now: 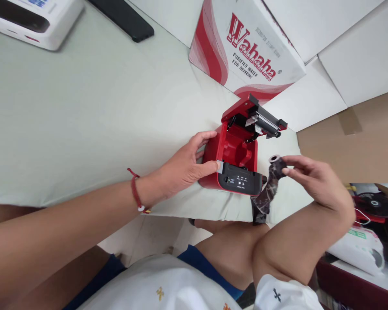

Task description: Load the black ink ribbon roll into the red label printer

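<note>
A red and black receipt printer (213, 172) sits on the cloth-covered table with its lid (252, 116) raised and its roll compartment bare inside. My left hand (194, 161) grips the printer's left side, the thumb resting on a grey piece at the front corner and the fingers along the side wall. To the right of the printer, my right hand (305, 174) pinches a small paper roll (274, 161) between thumb and fingers. The roll is dark and crumpled on the outside, with a pale core end facing up. A dark strip of it hangs down over the table's front edge.
Behind the printer stands a white and red water carton (245, 56), with a brown cardboard surface (358, 137) at right. A black phone-like object (126, 19) and a white device (35, 21) lie at the far left. Bags and cables crowd the lower right.
</note>
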Available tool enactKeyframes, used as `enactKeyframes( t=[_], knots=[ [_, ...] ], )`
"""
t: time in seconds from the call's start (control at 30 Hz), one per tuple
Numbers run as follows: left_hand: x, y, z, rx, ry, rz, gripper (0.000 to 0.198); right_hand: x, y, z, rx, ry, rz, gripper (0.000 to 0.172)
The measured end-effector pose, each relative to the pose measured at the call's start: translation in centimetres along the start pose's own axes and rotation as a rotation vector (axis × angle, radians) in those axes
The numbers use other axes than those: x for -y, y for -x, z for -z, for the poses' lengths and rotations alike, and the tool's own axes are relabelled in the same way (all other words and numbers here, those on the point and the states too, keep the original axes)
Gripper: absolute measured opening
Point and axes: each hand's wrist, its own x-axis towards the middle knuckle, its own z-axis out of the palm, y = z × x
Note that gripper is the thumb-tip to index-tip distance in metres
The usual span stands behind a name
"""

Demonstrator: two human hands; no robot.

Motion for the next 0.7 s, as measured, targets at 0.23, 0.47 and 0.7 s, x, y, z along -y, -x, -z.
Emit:
enactKeyframes(
  t=[0.23, 0.47, 0.7],
  knots=[
    [-0.4, 0.1, -0.1, 0.012, -0.03, -0.019, 0.064, 0.6, -2.7, -3.3, 0.344, 0.176, -0.01, 0.05],
    [-0.2, 0.1, 0.0, 0.009, -0.01, 0.02, 0.068, -2.2, -2.4, -2.5, 0.266, 0.316, -0.052, 0.048],
    [-0.4, 0.1, 0.0, 0.009, -0.017, 0.015, 0.068, -2.6, -2.7, -3.6, 0.346, 0.317, 0.038, 0.031]
  ],
)
